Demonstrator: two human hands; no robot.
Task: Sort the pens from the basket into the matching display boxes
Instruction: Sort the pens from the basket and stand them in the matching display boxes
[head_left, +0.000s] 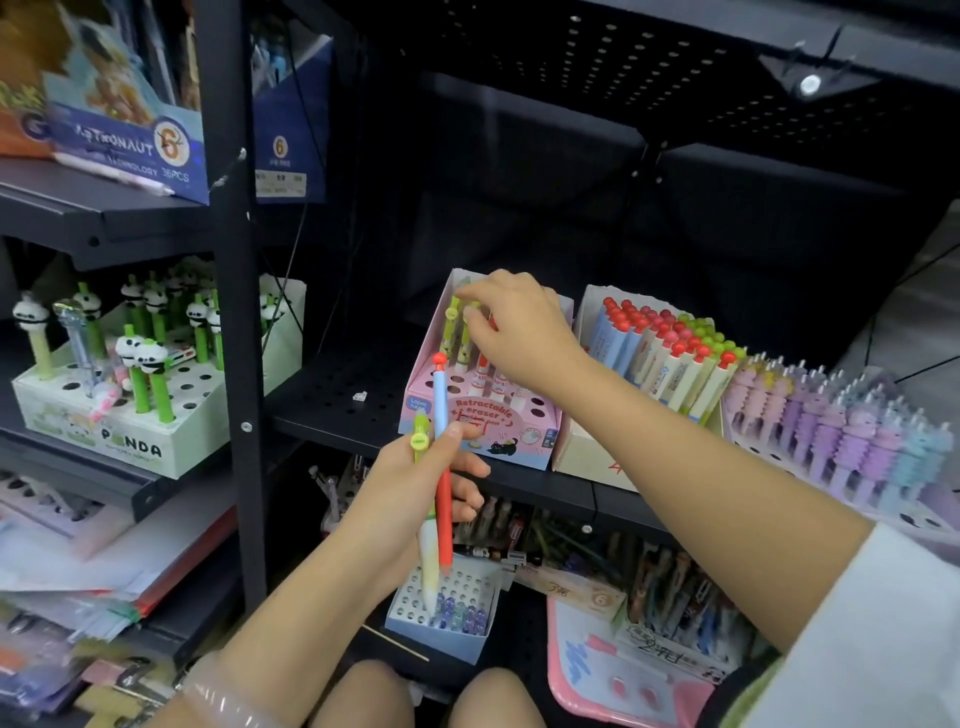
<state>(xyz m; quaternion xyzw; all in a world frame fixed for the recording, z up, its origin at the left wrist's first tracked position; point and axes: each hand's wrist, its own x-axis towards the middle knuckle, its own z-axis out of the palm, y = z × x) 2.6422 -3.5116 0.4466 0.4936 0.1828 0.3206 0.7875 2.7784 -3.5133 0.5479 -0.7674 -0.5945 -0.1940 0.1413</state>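
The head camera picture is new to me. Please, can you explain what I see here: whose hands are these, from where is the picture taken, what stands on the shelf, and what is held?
There is no machine here. A person wears one wide-angle camera on the head, which looks down at their own two bare hands.

The right hand reaches into a pink display box on a black shelf and pinches a green pen standing in it. The left hand grips two spare pens: a green-topped pen and a red and blue pen.

Beside the pink box stands a box of red- and green-capped pens, then purple pens. At left is a panda pen box.
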